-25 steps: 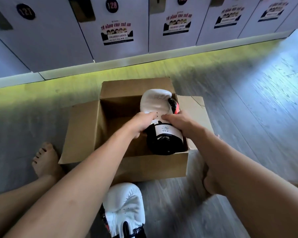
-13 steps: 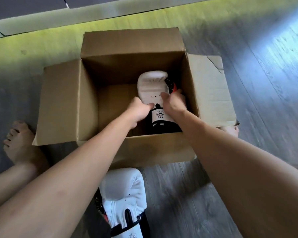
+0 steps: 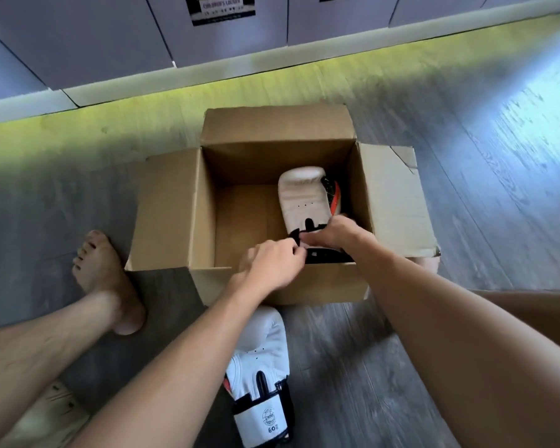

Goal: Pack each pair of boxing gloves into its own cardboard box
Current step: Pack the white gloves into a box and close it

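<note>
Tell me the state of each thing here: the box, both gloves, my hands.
Cardboard box: open, flaps folded out.
Glove in the box: lying at the right side, cuff toward the person.
Glove on the floor: outside the box, not yet packed.
Left hand: pinches the boxed glove's black strap.
Right hand: grips that glove's cuff.
Locker doors: shut.

The first glove (image 3: 301, 195) is lying inside the box (image 3: 204, 215), just beyond the left hand (image 3: 272, 263) and right hand (image 3: 333, 234); the second glove (image 3: 262, 360) is lying on the floor (image 3: 466, 189) behind them.
</note>
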